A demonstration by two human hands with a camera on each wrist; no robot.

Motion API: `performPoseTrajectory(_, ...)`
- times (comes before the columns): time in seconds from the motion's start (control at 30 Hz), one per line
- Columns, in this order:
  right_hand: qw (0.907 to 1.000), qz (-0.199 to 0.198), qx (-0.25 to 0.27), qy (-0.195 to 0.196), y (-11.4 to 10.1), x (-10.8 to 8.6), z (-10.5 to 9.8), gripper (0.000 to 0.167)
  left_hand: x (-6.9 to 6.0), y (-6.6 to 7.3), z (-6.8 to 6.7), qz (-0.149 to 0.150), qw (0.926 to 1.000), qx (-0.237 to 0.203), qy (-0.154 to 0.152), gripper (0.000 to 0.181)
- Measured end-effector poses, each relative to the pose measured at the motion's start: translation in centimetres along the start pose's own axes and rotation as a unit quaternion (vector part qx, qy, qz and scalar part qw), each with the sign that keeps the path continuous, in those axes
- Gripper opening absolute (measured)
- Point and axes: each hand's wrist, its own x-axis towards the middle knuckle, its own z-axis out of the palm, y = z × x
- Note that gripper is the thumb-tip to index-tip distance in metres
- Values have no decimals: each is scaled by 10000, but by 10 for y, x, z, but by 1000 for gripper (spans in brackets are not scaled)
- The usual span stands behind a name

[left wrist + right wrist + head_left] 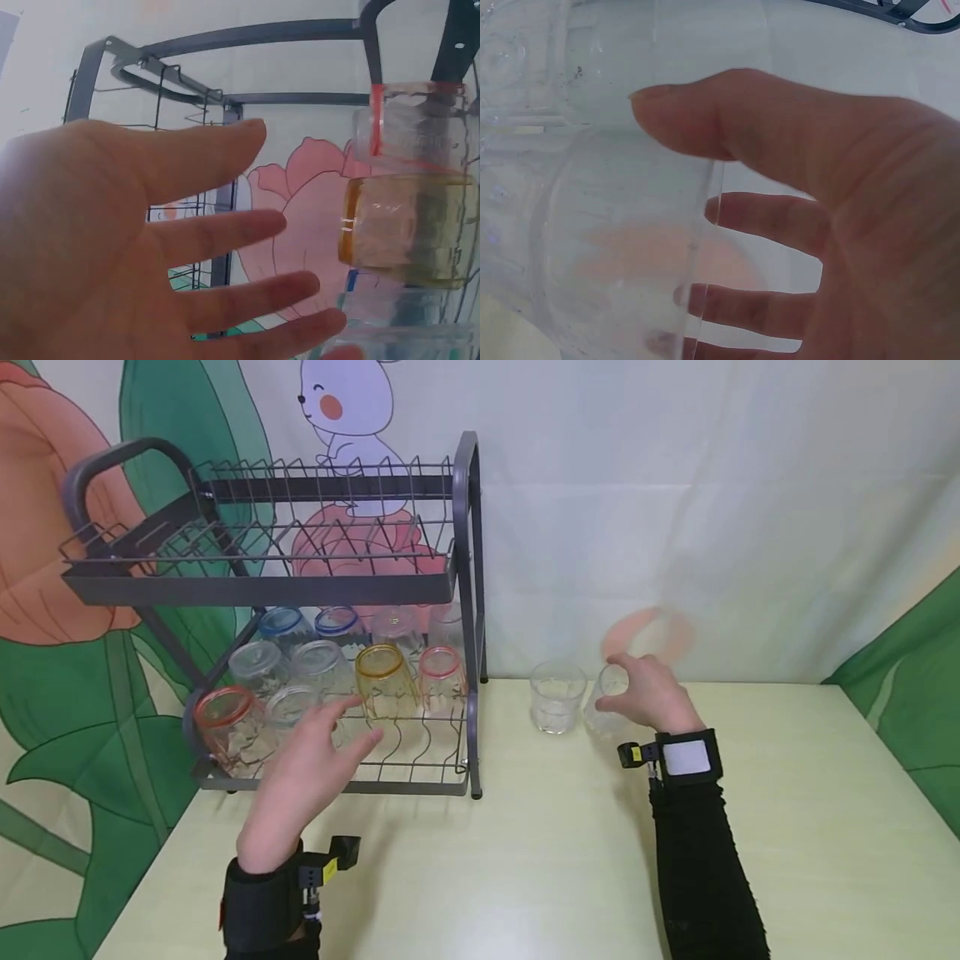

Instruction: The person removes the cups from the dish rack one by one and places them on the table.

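My left hand (311,777) hovers in front of the rack's lower shelf with thumb and fingers apart, holding nothing. In the left wrist view the yellow glass (409,229) and the red-rimmed glass (420,127) stand beyond the spread fingers of that hand (180,225). With thumb on one side and fingers on the other, my right hand (654,695) grips a clear glass (602,717) near its rim. Another clear glass (557,700) stands on the table just left of it. The right wrist view shows the thumb of my right hand (840,202) over the held glass (622,225).
A dark two-tier rack (262,589) stands at the left; upside-down glasses, among them an orange-rimmed one (236,731) and a blue-rimmed one (337,625), fill much of its lower shelf. Its upper tier holds nothing. A patterned curtain (675,485) hangs behind the table (555,860).
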Motion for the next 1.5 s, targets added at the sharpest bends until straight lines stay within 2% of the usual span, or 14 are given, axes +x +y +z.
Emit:
performPoseTrajectory(0.2, 9998, 133, 63, -96, 2, 0, 5, 74, 4, -11, -11, -110, 9992, 141, 347, 67)
performPoseTrajectory(0.4, 9998, 210, -57, 17, 4, 0, 1, 73, 11, -18, -9, 3, 9952, 164, 965, 58)
performPoseTrajectory(0.47, 9997, 222, -72, 53, 3, 2, 3, 72, 14, -22, -8, -50, 9932, 185, 1145, 57)
performPoseTrajectory(0.53, 9997, 218, -91, 51, 3, 4, 7, 72, 14, -27, -6, -225, 9920, 182, 1226, 57)
performPoseTrajectory(0.67, 9999, 120, -102, 48, -1, 10, 17, 72, 11, -38, -4, -649, 9898, 313, 1230, 62)
performPoseTrajectory(0.73, 9998, 98, -101, 110, -3, 12, 20, 72, 10, -43, -2, -743, 9893, 378, 1194, 65)
performPoseTrajectory(0.9, 9993, 230, 15, 301, -6, 14, 23, 70, 14, -46, 1, -733, 9902, 445, 1105, 69)
performPoseTrajectory(1.1, 9990, 327, 42, 314, -5, 15, 27, 69, 19, -48, 4, -757, 9904, 531, 1026, 70)
performPoseTrajectory(1.5, 9985, 439, 95, 315, 4, 16, 29, 68, 28, -53, 9, -681, 9931, 387, 877, 78)
